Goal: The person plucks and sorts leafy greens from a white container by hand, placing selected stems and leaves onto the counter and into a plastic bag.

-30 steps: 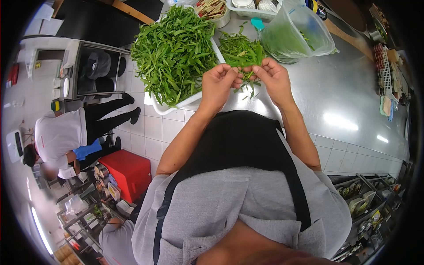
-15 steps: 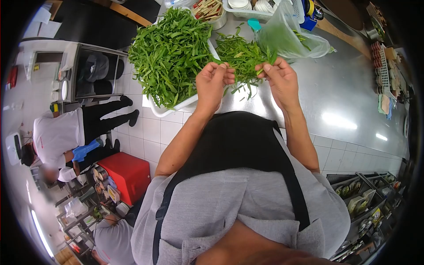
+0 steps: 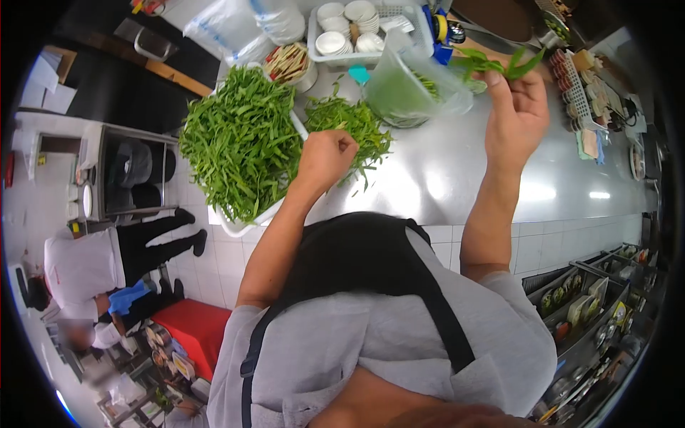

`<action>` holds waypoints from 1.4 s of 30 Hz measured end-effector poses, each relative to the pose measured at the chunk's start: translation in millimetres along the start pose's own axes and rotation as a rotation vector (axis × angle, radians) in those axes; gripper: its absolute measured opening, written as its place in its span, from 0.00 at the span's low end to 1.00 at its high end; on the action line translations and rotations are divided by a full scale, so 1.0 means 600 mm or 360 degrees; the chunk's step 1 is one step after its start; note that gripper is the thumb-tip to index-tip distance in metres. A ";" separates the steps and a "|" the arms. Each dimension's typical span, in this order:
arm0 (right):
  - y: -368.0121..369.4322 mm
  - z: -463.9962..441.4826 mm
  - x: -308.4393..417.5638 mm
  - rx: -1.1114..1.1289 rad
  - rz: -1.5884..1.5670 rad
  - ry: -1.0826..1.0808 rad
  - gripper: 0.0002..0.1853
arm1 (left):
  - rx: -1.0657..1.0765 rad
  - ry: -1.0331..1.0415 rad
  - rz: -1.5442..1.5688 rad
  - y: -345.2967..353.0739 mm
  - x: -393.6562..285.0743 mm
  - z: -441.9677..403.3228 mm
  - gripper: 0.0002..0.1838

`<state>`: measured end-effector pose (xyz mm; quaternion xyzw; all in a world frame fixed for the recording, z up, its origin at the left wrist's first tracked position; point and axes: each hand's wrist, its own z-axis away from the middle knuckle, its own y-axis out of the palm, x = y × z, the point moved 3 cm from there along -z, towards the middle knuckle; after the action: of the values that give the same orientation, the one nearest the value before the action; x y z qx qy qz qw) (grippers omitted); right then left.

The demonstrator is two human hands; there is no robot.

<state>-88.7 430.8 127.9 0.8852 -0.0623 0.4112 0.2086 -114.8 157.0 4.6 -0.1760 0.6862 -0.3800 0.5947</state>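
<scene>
My right hand (image 3: 518,118) is raised over the right part of the steel table (image 3: 442,175), its fingers pinched on a sprig of leafy greens (image 3: 524,65). My left hand (image 3: 327,158) is curled closed beside a loose pile of greens (image 3: 357,123); anything between its fingers is hidden. To its left, a large heap of leafy greens (image 3: 242,143) fills a white basket (image 3: 237,230). A clear plastic bag (image 3: 399,93) with greens inside stands behind the loose pile, between my hands.
At the back are a tub of wooden-looking sticks (image 3: 289,64), a white crate (image 3: 421,28) of small white dishes, and a blue tape dispenser (image 3: 444,39). A person (image 3: 85,267) stands at left near a red box (image 3: 193,328). Shelves (image 3: 585,299) stand at lower right.
My hands have moved apart. The right went far right and up with a sprig, away from the pile; the left has curled closed. The whole view has shifted somewhat.
</scene>
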 end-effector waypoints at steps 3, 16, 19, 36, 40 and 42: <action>-0.019 -0.026 -0.028 0.0043 0.0168 0.0099 0.10 | -0.0012 0.0040 0.0076 0.003 -0.005 -0.002 0.09; -0.098 -0.029 -0.086 0.0185 0.1382 0.0297 0.08 | -0.0416 -0.0037 0.0428 -0.063 0.035 0.093 0.08; -0.130 -0.014 -0.039 -0.0391 0.0892 0.0138 0.10 | -0.0641 -0.0353 0.0570 -0.103 0.103 0.160 0.09; -0.106 -0.110 -0.331 0.1274 0.1068 0.1119 0.16 | -0.0389 0.0492 0.0574 -0.093 -0.094 0.016 0.08; -0.140 -0.104 -0.317 0.0815 0.0774 0.0878 0.12 | -0.0549 0.0702 0.0318 -0.093 -0.143 -0.057 0.07; -0.132 -0.109 -0.264 0.0667 0.0763 0.0805 0.10 | -0.0629 0.0892 0.0089 -0.081 -0.168 -0.111 0.10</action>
<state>-216.1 520.2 20.9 0.7399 -0.1284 0.6567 -0.0694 -165.0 216.3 109.0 -0.1578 0.8878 -0.2569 0.3477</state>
